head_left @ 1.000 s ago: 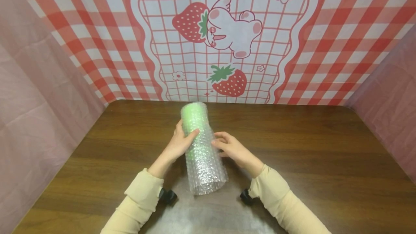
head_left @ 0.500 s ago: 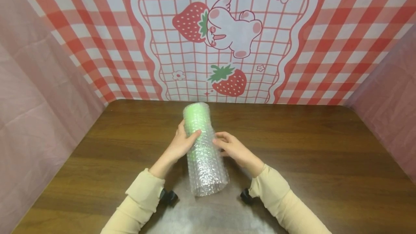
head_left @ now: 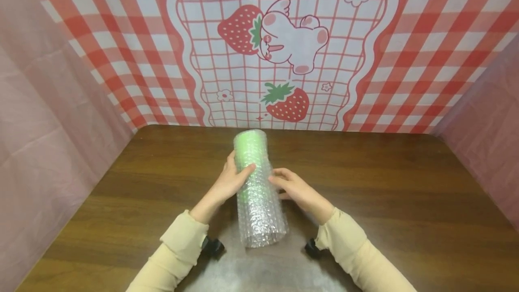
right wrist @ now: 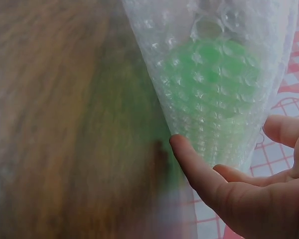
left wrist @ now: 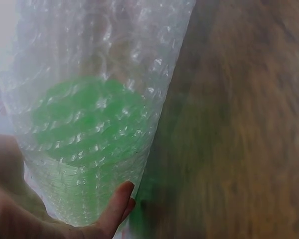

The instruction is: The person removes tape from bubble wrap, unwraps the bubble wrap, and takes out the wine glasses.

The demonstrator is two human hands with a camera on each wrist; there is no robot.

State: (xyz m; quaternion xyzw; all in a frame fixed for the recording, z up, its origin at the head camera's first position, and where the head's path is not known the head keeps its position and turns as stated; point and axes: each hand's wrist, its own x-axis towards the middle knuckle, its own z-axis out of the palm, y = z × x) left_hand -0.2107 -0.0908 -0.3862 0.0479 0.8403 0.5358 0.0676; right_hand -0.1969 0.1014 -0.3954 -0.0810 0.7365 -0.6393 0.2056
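Observation:
A green cylinder [head_left: 248, 145] is rolled up inside clear bubble wrap [head_left: 263, 220], which runs on past its near end as a hollow tube. In the left wrist view the round green end [left wrist: 89, 122] shows through the bubbles. My left hand [head_left: 229, 181] grips the roll from the left, thumb over its top and other fingers partly hidden behind it. At its right side my right hand [head_left: 298, 189] touches the wrap with extended fingers. The right wrist view shows those fingers [right wrist: 199, 169] along the wrap's edge.
The roll is over a brown wooden table [head_left: 385, 202]. A red checked strawberry cloth [head_left: 284, 57] hangs behind the table, with pink curtains [head_left: 48, 125] at the sides. Dark devices [head_left: 212, 247] sit under both cuffs.
The bubble-wrapped roll has shifted slightly to the right, its far end more than its near end. Both hands have moved a little right with it, and the head view has shifted slightly.

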